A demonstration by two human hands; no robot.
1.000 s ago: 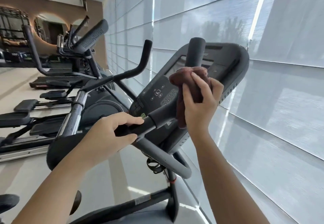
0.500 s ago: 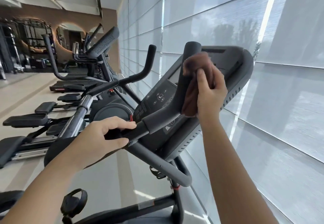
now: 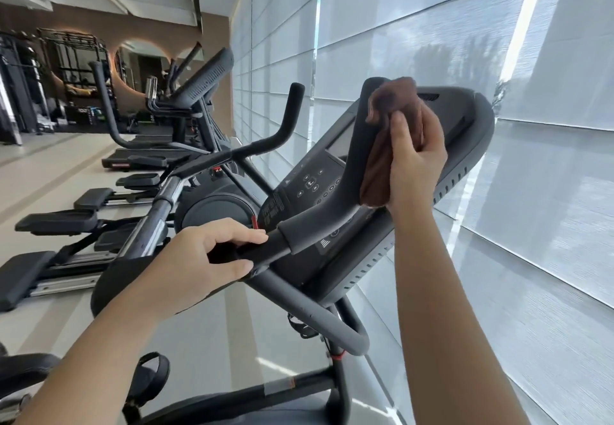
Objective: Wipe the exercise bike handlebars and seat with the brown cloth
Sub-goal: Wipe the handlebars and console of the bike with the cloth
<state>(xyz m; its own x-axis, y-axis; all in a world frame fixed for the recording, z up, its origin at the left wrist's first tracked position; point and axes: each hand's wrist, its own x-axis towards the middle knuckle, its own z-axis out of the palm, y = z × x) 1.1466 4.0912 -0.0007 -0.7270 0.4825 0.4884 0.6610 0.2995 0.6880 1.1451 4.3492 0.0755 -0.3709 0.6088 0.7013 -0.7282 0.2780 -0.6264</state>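
Wiping: right hand [image 3: 417, 162] fingers curled, clamping brown cloth [image 3: 393, 99] round upright handlebar [image 3: 360, 148] tip.
Left hand [image 3: 199, 265]: fingers wrapped on same handlebar, lower down.
Console [image 3: 309, 188] print: too blurred to read.

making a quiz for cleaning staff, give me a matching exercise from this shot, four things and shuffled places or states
1 brown cloth
2 left hand
3 right hand
4 console

a grips the low handlebar tube
b bunched on the upright grip
c holds the cloth round that grip
d behind the grip, buttons facing the person

Pairs: 1-b, 2-a, 3-c, 4-d
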